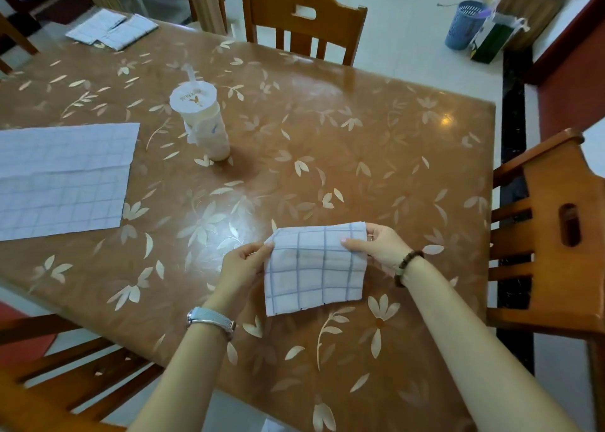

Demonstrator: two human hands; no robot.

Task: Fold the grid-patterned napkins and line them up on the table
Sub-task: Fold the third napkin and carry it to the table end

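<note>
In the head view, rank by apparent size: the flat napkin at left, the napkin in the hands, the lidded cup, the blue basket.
1. flat napkin, cropped by the frame
2. held napkin
3. lidded cup
4. blue basket, though farthest away

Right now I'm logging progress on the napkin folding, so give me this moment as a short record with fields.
held napkin: folded napkin, pinched at its top corners, lifted over the table
left hand: grips the upper left corner
right hand: grips the upper right corner
waiting napkin: flat napkin, spread open at the left edge
finished pile: folded napkins at the far left corner
other item: lidded cup with straw, standing upright
</note>
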